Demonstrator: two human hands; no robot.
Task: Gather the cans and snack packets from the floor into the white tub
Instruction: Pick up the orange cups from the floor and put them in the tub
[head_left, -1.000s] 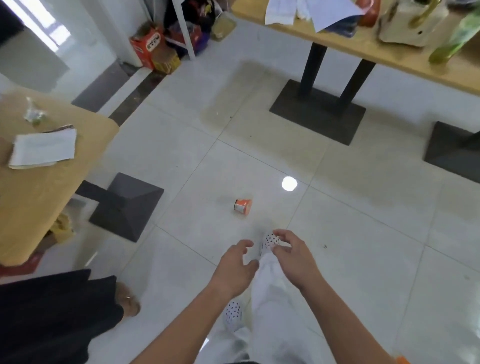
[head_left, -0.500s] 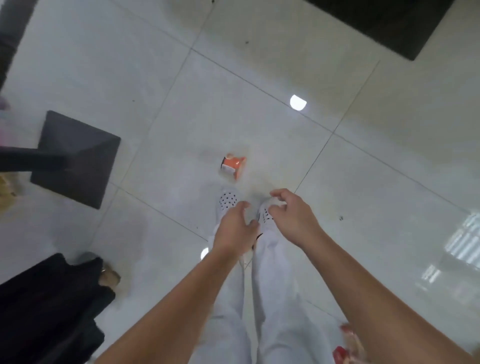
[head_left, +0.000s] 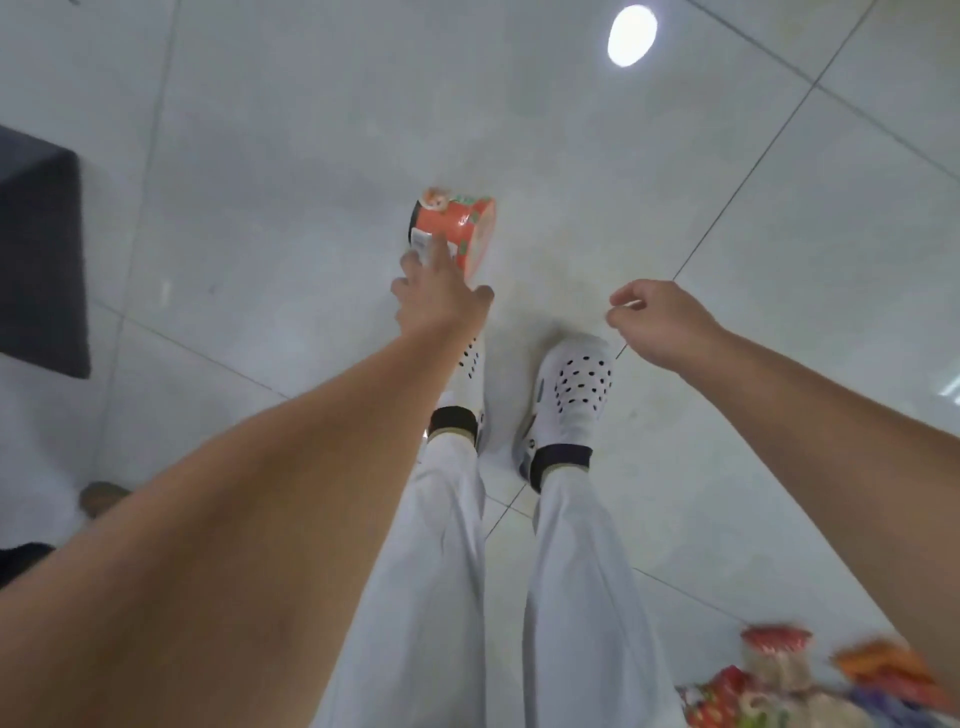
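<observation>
My left grip was stretched wide, fingers spread over the near end of the orange can, which lay on its side on the floor just ahead of my white shoes. My right grip hung loosely curled, holding nothing.

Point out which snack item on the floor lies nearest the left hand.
The orange can, on its side ahead of the shoes, right at the fingertips of the left hand. The blurred packets lie far off in the bottom right corner.
</observation>
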